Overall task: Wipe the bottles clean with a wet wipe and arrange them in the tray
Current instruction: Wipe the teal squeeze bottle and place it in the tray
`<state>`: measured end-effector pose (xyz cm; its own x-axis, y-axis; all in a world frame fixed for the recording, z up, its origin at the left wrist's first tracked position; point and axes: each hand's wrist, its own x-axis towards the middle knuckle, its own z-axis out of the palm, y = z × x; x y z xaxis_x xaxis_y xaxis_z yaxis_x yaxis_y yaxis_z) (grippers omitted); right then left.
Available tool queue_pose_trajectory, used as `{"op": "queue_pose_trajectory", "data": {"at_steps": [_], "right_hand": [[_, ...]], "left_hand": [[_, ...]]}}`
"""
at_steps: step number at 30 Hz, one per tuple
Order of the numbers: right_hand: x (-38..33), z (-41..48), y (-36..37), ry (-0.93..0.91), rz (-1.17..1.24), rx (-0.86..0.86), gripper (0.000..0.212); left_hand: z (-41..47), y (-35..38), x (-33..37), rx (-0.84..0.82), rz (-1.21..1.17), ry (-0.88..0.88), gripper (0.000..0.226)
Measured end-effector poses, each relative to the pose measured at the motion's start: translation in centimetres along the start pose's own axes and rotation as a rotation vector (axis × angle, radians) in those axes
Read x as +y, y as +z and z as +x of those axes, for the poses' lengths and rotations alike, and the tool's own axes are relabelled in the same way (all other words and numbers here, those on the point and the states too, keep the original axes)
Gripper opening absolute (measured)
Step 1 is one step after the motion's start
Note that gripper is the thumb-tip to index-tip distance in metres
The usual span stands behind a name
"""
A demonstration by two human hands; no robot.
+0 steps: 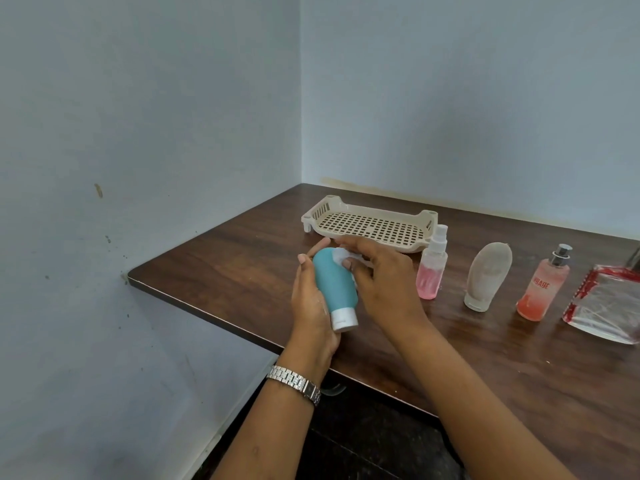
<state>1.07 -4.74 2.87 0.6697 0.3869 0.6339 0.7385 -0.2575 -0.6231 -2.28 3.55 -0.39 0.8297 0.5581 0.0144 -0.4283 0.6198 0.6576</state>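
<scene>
From my remote seat I had the left hand [311, 299] wrapped round the teal bottle [334, 285], fingers and thumb curled about its body. It held the bottle off the table [225, 258] just in front of the tray's [381, 211] left end, white cap toward me and rounded base tipped toward the tray. Against that base the wet wipe [341, 255] was bunched small, and the right hand [384, 282] pinched it there between thumb and fingertips, the other fingers bent loosely over the bottle. I judged this to be the wiping of the first bottle, since all four bottles sat outside the tray. To do it well, I reckoned the left hand should turn the bottle a little at a time while the right drew the wipe from base to cap. That way no strip was missed, the side under the left palm included, though the grip needed shifting for that. The wipe looked wadded, and opening it out would have given more clean face. The body looked soft and smooth, so I expected a wet surface to slip and a hard squeeze to strain the cap. In front of the tray's right end stood the spray bottle [432, 271]. Further right of the tray came the grey bottle [488, 277], visibly dusty, the perfume bottle [543, 285] and the wipe packet [606, 303].
</scene>
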Motion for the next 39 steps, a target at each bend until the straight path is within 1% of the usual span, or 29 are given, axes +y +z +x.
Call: {"op": "queue_pose_trajectory", "data": {"at_steps": [2,5,8,11,15,17,21,24,26,29,35,37,39], "right_hand": [[0.3,-0.4,0.1,0.037,0.007,0.043,0.028],[0.6,-0.8,-0.1,0.032,-0.002,0.066,0.02],[0.4,-1.7,-0.6,0.036,-0.026,-0.001,0.018],[0.2,-3.4,-1.2,0.02,-0.059,-0.081,0.022],[0.0,-4.7,-2.6,-0.035,-0.107,-0.162,0.026],[-0.2,-4.6,-2.8,-0.067,-0.114,-0.123,0.025],[-0.1,-2.8,-3.0,-0.068,-0.124,0.057,0.019],[0.0,-1.8,-3.6,-0.068,-0.158,0.158,0.016],[0.1,-2.1,-4.0,-0.083,-0.195,0.177,0.017],[0.5,-3.7,-5.0,-0.095,-0.225,0.129,0.019],[1.0,-6.9,-7.4,-0.144,-0.29,-0.063,0.026],[1.3,-6.5,-7.9,-0.144,-0.308,-0.072,0.025],[1.7,-5.4,-8.2,-0.136,-0.33,-0.011,0.023]], "left_hand": [[0.1,0.0,-0.1,-0.033,0.013,-0.002,0.045],[0.2,-0.1,-0.3,-0.06,0.04,-0.014,0.046],[0.3,-0.3,-0.3,-0.039,0.019,-0.034,0.048],[0.5,-0.4,-0.2,-0.004,-0.01,-0.055,0.051],[0.2,-0.1,0.0,-0.034,-0.01,-0.104,0.057],[-0.1,0.1,-0.1,-0.073,0.0,-0.128,0.061],[-1.2,1.3,-1.0,-0.169,0.108,-0.133,0.068],[-1.9,2.6,-1.6,-0.174,0.185,-0.11,0.068],[-2.1,3.3,-1.8,-0.182,0.216,-0.094,0.07],[-2.3,3.8,-2.1,-0.202,0.237,-0.085,0.077],[-2.5,4.6,-3.3,-0.196,0.191,-0.127,0.088],[-2.9,5.0,-3.7,-0.22,0.207,-0.133,0.092],[-3.5,5.5,-4.3,-0.249,0.252,-0.12,0.093]]}}
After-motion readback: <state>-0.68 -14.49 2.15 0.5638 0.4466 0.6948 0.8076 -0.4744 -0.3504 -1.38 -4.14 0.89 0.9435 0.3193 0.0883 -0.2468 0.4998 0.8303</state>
